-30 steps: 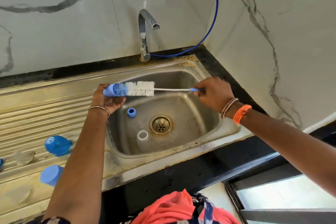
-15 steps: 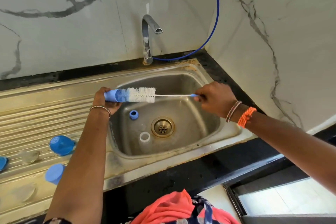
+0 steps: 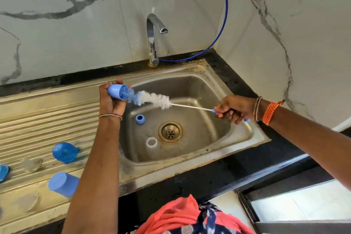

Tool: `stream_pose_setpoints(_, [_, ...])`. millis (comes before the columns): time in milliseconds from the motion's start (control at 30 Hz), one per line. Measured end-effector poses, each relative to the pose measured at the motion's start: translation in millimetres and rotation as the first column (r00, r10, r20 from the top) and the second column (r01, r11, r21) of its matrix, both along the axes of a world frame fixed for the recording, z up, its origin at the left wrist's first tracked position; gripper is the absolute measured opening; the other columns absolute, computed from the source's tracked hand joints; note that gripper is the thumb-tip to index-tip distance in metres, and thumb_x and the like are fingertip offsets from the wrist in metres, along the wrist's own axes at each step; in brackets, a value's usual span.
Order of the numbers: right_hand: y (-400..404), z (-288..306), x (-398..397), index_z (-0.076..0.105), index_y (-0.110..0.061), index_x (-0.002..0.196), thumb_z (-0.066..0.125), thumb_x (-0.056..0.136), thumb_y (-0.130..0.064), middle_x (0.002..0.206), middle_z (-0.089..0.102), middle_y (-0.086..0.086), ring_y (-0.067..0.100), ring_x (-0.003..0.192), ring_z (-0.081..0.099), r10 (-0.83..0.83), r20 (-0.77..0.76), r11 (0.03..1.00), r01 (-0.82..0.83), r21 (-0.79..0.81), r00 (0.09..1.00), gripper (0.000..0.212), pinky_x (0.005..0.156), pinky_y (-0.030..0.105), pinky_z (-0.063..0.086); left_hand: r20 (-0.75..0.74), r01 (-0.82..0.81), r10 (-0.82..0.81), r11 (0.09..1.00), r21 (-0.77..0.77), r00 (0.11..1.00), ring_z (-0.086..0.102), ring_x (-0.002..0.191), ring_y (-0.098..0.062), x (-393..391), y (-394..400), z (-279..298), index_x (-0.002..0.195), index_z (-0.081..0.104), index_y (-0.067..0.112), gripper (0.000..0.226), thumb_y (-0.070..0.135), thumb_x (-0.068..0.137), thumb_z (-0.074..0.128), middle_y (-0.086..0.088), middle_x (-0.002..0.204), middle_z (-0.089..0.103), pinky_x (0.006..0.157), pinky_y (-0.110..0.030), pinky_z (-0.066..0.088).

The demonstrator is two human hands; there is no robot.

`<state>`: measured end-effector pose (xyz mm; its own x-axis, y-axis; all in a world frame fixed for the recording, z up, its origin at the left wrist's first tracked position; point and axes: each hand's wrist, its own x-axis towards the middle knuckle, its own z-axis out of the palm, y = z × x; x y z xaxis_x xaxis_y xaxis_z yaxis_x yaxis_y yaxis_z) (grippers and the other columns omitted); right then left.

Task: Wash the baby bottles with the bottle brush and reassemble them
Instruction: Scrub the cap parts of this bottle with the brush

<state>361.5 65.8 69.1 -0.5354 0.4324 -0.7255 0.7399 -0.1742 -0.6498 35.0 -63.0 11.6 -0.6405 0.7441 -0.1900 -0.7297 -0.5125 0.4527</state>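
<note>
My left hand [image 3: 109,101] holds a light blue bottle cap [image 3: 117,91] over the sink's left rim, its mouth facing right. My right hand [image 3: 232,108] grips the blue handle of the bottle brush [image 3: 153,99]; the white bristles' tip is inside the cap. A clear bottle [image 3: 152,143] stands in the steel sink [image 3: 237,135] left of the drain, and a blue ring [image 3: 140,119] lies behind it. On the drainboard [image 3: 38,116] sit a dark blue cap [image 3: 64,152], a light blue cap [image 3: 63,184] and a clear nipple [image 3: 31,164].
A chrome tap [image 3: 152,40] rises behind the sink, with a blue hose [image 3: 225,9] running up the marble wall. Another blue piece [image 3: 3,172] shows at the left edge. A black counter [image 3: 224,176] borders the sink in front and at right.
The brush has tilted, its handle end lower at the right, and more of the bristles are out of the cap. The cap's mouth has turned more toward me.
</note>
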Motion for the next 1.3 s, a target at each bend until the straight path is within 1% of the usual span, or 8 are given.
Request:
stream_pose_setpoints(133, [15.1, -6.5, 30.9, 0.044, -0.011, 0.064, 0.039, 0.094, -0.022, 0.043, 0.027, -0.005, 0.003, 0.031, 0.017, -0.106, 0.079, 0.978, 0.118, -0.171, 0.991, 0.033, 0.031, 0.01, 0.013, 0.172, -0.171, 0.187, 0.98, -0.105, 0.967, 0.058, 0.068, -0.015, 4.2, 8.1, -11.1, 0.073, 0.047, 0.014, 0.023, 0.022, 0.094, 0.046, -0.003, 0.073, 0.057, 0.065, -0.026, 0.052])
stream_pose_setpoints(233, [17.3, -15.4, 48.0, 0.048, -0.008, 0.065, 0.042, 0.097, -0.022, 0.044, 0.037, 0.0, 0.008, 0.031, 0.025, -0.218, 0.081, 0.945, 0.19, 0.264, 0.973, 0.035, 0.033, 0.014, 0.019, 0.125, -0.039, 0.089, 0.934, -0.355, 0.988, 0.051, 0.067, -0.015, 20.7, 17.1, -24.7, 0.078, 0.049, 0.017, 0.024, 0.037, 0.092, 0.048, -0.001, 0.075, 0.054, 0.062, -0.024, 0.044])
stream_pose_setpoints(333, [12.7, -30.8, 66.6, 0.064, -0.01, 0.081, 0.044, 0.096, -0.029, 0.087, 0.064, 0.017, 0.027, 0.072, 0.059, -0.3, 0.245, 0.596, -0.019, 0.803, 0.922, 0.031, 0.059, 0.027, 0.041, 0.08, 0.132, -0.107, 0.859, -0.494, 0.991, 0.039, 0.053, -0.011, 50.2, 34.0, -28.3, 0.073, 0.046, 0.017, 0.031, 0.041, 0.092, 0.046, 0.0, 0.051, 0.049, 0.051, -0.019, 0.033])
stream_pose_setpoints(500, [6.7, -53.8, 91.7, 0.063, -0.004, 0.105, 0.044, 0.094, -0.025, 0.108, 0.062, 0.023, 0.042, 0.099, 0.058, -0.557, 0.177, 0.365, 0.048, 0.93, 0.812, 0.03, 0.078, 0.039, 0.046, 0.035, 0.371, -0.432, 0.727, -0.577, 0.901, 0.032, 0.029, -0.008, 109.7, 71.0, -27.6, 0.073, 0.042, 0.014, 0.033, 0.038, 0.094, 0.048, 0.001, 0.039, 0.035, 0.032, -0.012, 0.022])
stream_pose_setpoints(833, [5.6, -61.7, 96.7, 0.061, -0.001, 0.104, 0.048, 0.091, -0.022, 0.103, 0.064, 0.019, 0.039, 0.093, 0.061, -0.6, 0.3, 0.431, -0.017, 0.902, 0.742, 0.028, 0.066, 0.032, 0.042, 0.125, 0.578, -0.648, 0.556, -0.597, 0.752, 0.052, 0.069, -0.017, 169.6, 82.3, -29.4, 0.08, 0.055, 0.009, 0.016, 0.019, 0.092, 0.059, -0.008, 0.071, 0.058, 0.045, -0.022, 0.053])
stream_pose_setpoints(1100, [18.2, -37.1, 58.8, 0.054, -0.008, 0.121, 0.052, 0.09, -0.028, 0.119, 0.057, 0.016, 0.038, 0.11, 0.054, -0.519, 0.534, 0.498, -0.272, 0.824, 0.667, 0.036, 0.09, 0.042, 0.047, -0.081, 0.47, -0.727, 0.521, -0.712, 0.682, 0.052, 0.072, -0.014, 134.7, 67.6, -38.8, 0.08, 0.052, 0.018, 0.016, 0.007, 0.091, 0.058, -0.003, 0.084, 0.054, 0.056, -0.026, 0.048])
stream_pose_setpoints(1200, [5.3, -28.6, 2.0, 0.05, -0.007, 0.128, 0.057, 0.087, -0.025, 0.127, 0.054, 0.018, 0.036, 0.117, 0.052, -0.13, 0.305, 0.456, -0.216, 0.863, 0.944, 0.045, 0.095, 0.038, 0.044, -0.226, 0.381, -0.734, 0.559, -0.736, 0.641, 0.054, 0.077, -0.012, 115.5, 60.7, -36.9, 0.085, 0.049, 0.023, 0.023, 0.004, 0.088, 0.061, 0.0, 0.087, 0.056, 0.062, -0.025, 0.045])
stream_pose_setpoints(1300, [-23.0, -33.4, -63.9, 0.042, -0.007, 0.138, 0.067, 0.084, -0.026, 0.135, 0.051, 0.015, 0.028, 0.124, 0.049, 0.228, 0.102, 0.61, -0.224, 0.76, 0.968, 0.062, 0.095, 0.027, 0.035, -0.307, 0.366, -0.731, 0.603, -0.708, 0.61, 0.058, 0.079, -0.01, 98.4, 47.0, -32.5, 0.093, 0.048, 0.024, 0.028, 0.0, 0.086, 0.062, 0.001, 0.091, 0.058, 0.056, -0.019, 0.052])
